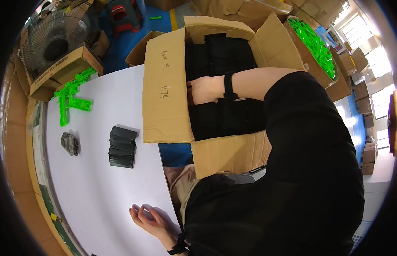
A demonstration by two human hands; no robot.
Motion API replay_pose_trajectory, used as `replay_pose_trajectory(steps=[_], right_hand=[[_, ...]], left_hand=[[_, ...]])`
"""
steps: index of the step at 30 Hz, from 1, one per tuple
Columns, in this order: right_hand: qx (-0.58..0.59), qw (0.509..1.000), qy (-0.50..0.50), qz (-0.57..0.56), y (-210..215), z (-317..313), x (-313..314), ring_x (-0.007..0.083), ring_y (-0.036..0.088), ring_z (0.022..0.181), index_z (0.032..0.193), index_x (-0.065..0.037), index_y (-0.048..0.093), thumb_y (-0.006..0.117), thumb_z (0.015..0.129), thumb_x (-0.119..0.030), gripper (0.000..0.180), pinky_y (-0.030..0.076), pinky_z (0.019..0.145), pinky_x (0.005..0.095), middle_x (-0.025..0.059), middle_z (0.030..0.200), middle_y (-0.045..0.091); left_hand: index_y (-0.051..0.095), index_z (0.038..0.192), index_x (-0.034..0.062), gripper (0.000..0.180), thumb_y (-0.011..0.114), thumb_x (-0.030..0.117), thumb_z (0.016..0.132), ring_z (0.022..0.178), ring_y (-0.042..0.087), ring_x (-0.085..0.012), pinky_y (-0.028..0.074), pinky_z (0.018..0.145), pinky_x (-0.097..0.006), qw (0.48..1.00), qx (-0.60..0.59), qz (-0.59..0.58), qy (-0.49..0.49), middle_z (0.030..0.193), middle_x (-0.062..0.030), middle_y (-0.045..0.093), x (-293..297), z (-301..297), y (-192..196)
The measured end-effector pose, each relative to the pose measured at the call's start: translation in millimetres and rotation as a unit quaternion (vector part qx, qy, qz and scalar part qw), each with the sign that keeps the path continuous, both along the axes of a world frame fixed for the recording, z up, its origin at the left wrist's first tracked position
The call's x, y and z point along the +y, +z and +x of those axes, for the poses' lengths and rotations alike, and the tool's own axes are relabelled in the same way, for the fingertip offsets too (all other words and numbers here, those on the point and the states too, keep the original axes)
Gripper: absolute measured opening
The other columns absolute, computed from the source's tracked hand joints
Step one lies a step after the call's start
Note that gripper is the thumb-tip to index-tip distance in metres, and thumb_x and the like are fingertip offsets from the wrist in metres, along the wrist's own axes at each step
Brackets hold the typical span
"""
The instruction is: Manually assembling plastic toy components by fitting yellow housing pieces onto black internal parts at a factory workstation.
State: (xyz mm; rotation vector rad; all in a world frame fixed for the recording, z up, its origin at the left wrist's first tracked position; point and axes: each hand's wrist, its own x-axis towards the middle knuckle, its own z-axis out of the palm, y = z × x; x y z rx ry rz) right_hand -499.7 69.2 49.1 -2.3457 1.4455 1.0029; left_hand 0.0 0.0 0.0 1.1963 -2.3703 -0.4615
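Note:
My right hand (205, 90) reaches down into an open cardboard box (168, 115) packed with flat black pieces (226, 117). It is at the box's left inner wall. Its fingers curl downward, partly hidden, and what they grip cannot be made out. My left hand (149, 219) rests on the white table (96, 192) near its right edge, fingers loosely bent and apart, holding nothing. Farther up the table is an overlapping row of thin black rectangular pieces (122, 147). A black band circles each wrist.
Bright green plastic parts (72, 96) lie at the table's far left, above a grey striped bundle (69, 144). A fan (57, 42) and a low carton (64, 70) stand behind. At the far right, another carton holds many green parts (313, 47). A red-and-grey stool (123, 16) is at the back.

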Motion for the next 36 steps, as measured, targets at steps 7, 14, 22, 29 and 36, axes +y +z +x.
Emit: replay_pose_trajectory(steps=[7,14,22,29,36], right_hand=[[-0.027,1.0,0.003,-0.002,-4,-7,1,0.0241,0.037,0.135,0.127,-0.01,0.049,0.091,0.041,-0.028,0.098,0.025,0.113,0.0456,0.0064,0.139,0.047],[-0.059,0.998,-0.011,-0.032,4,-5,10,0.0233,0.041,0.131,0.121,-0.009,0.054,0.09,0.042,-0.027,0.088,0.027,0.111,0.0452,0.0055,0.133,0.051],[-0.023,0.999,0.007,-0.041,-1,-6,8,0.0251,0.038,0.133,0.121,-0.009,0.055,0.089,0.039,-0.034,0.091,0.023,0.114,0.0464,0.0078,0.134,0.049],[-0.019,0.999,0.001,-0.03,4,-2,1,0.024,0.04,0.132,0.121,-0.009,0.055,0.089,0.042,-0.035,0.09,0.023,0.113,0.0446,0.0068,0.133,0.051],[-0.268,0.912,-0.111,-0.29,47,-36,47,0.026,0.057,0.094,0.102,-0.008,0.058,0.073,0.076,-0.024,0.034,0.045,0.085,0.0362,0.0064,0.102,0.056]], left_hand=[[0.057,0.105,-0.0019,0.019,0.058,0.009,0.089,0.129,0.04,-0.038,0.035,0.106,-0.047,1.0,0.0,0.018,0.008,0.134,-0.0196,0.044,-1,-6,4],[0.057,0.103,-0.0023,0.018,0.057,0.007,0.089,0.13,0.039,-0.0375,0.035,0.106,-0.047,1.0,0.007,0.021,0.013,0.133,-0.0196,0.045,2,-6,7],[0.057,0.102,-0.0024,0.017,0.057,0.007,0.088,0.13,0.039,-0.0374,0.035,0.107,-0.047,1.0,0.007,0.021,0.009,0.132,-0.0193,0.045,0,-5,7],[0.057,0.101,-0.0019,0.015,0.057,0.006,0.088,0.13,0.039,-0.0374,0.035,0.107,-0.047,1.0,-0.001,0.002,0.009,0.132,-0.0189,0.046,-1,-2,3],[0.057,0.103,0.0005,0.017,0.058,0.008,0.087,0.131,0.038,-0.0398,0.036,0.106,-0.048,1.0,-0.008,-0.004,0.004,0.133,-0.0181,0.045,-4,0,-2]])
